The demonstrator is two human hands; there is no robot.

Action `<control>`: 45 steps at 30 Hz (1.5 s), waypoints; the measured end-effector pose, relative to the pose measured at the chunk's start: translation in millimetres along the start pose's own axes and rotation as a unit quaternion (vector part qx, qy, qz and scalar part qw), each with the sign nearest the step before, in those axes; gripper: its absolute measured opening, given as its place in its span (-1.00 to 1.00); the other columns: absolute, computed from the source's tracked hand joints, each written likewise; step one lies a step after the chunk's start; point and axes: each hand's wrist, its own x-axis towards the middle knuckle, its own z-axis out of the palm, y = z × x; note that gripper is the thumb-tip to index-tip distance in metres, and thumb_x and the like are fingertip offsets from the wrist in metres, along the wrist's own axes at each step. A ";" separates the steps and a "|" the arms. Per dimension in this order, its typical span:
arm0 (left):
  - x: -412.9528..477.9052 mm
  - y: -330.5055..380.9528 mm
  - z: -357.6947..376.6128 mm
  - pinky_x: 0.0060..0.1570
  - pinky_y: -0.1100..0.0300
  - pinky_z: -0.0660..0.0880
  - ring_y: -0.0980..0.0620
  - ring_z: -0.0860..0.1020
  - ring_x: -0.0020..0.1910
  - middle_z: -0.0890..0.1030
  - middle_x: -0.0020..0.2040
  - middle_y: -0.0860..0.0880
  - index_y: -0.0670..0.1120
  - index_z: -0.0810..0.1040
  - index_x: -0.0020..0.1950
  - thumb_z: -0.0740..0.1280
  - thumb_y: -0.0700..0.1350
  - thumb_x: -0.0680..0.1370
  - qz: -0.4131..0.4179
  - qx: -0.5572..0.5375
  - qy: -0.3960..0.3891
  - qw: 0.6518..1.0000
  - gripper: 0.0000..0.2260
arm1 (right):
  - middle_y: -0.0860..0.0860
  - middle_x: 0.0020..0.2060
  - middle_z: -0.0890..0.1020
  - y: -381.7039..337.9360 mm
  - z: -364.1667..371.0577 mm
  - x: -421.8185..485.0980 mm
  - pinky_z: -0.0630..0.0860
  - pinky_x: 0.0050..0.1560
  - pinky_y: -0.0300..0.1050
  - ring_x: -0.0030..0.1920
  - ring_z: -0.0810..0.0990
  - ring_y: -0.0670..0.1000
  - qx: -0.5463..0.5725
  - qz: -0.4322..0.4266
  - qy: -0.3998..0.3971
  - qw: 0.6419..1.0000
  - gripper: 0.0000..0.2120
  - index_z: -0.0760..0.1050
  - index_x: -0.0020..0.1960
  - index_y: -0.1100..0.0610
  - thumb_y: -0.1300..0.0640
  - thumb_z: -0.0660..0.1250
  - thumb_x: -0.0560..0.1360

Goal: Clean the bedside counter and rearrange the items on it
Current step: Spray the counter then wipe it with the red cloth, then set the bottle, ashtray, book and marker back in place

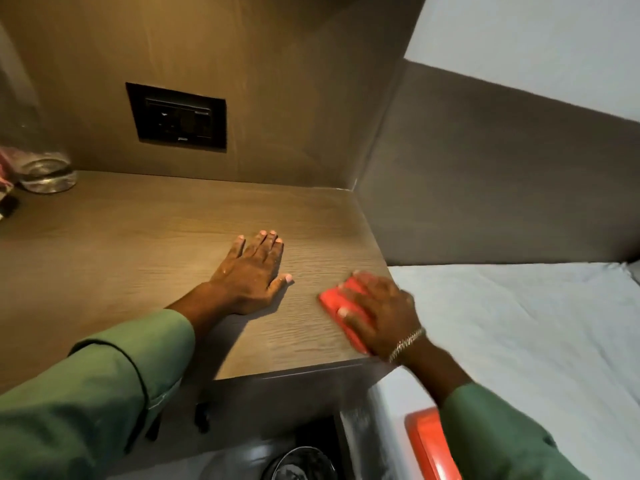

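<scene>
The bedside counter [145,244] is a brown wood-grain top set in a corner. My left hand [251,268] lies flat on it, palm down, fingers spread, holding nothing. My right hand [377,313] presses down on a folded red cloth [334,301] near the counter's right edge, beside the bed. Motion blur smears that hand, and it covers most of the cloth. A clear glass jar [43,168] stands at the back left of the counter.
A black socket panel [178,117] is set in the wooden back wall. A bed with a pale sheet [519,323] adjoins the counter on the right. Pink and dark items [7,188] sit at the far left. A red-rimmed object [427,445] and a round metal vessel [301,462] lie below.
</scene>
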 end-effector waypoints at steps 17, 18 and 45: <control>30.5 353.0 74.7 0.49 -0.29 -0.02 -0.20 0.08 0.55 0.19 0.55 -0.21 -0.22 0.14 0.52 0.19 0.09 0.49 0.311 -0.008 0.018 0.950 -0.32 | 0.08 -0.30 0.67 190.7 133.4 -204.2 0.41 -0.31 -0.06 -0.20 0.64 0.17 0.238 0.417 0.054 0.875 -0.52 0.54 -0.28 0.06 -0.26 0.11 0.54; 30.1 370.5 91.3 0.48 -0.30 0.03 -0.21 0.11 0.55 0.22 0.54 -0.22 -0.23 0.16 0.51 0.19 0.06 0.47 0.317 -0.011 0.000 0.948 -0.32 | 0.09 -0.29 0.67 203.5 145.6 -212.5 0.44 -0.30 -0.06 -0.20 0.64 0.17 0.229 0.442 0.024 0.867 -0.49 0.54 -0.28 0.06 -0.30 0.09 0.52; -13.3 222.5 -63.0 0.54 0.07 0.02 0.06 -0.10 0.58 0.08 0.59 -0.01 -0.06 0.14 0.54 0.20 -0.04 0.56 0.023 -0.207 0.292 0.933 -0.44 | -0.01 0.31 0.53 86.0 -57.7 -31.2 0.31 0.39 -0.14 0.35 0.43 -0.05 0.330 -0.033 0.238 0.913 -0.69 0.49 0.27 0.06 0.09 0.30 0.53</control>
